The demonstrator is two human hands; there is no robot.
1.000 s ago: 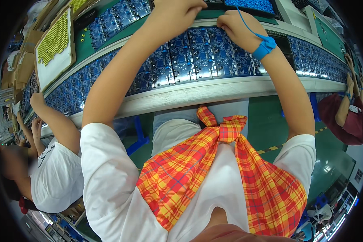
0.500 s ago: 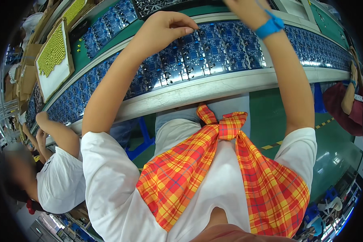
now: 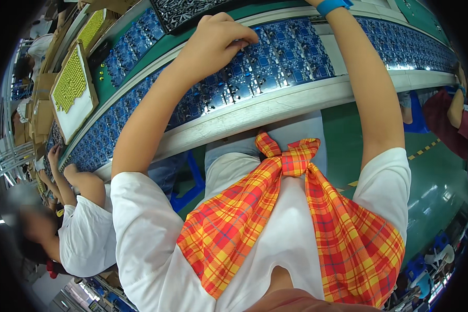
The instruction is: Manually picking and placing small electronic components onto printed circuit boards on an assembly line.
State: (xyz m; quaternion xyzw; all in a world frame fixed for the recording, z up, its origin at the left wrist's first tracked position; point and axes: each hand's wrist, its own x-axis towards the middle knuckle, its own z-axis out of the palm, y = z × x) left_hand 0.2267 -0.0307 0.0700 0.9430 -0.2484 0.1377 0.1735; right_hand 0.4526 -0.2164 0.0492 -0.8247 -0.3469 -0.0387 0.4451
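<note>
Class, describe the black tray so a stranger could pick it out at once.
Find the long band of blue circuit boards crossing the picture. Past its far side, just beyond the left hand, a black tray is cut off by the top edge. Unlike the blue boards on its left, it holds heaped small silvery-grey pieces.

"Condition of the floor (image 3: 343, 125)?"
"Green, glossy, marked with a yellow-and-black line (image 3: 424, 149)."
"Furniture?"
"A blue stool (image 3: 192, 182), partly hidden, near the desk's (image 3: 265, 106) pale edge."
"Lighting?"
"Bright lamp (image 3: 0, 222) at far left; reflections on the floor, right."
</note>
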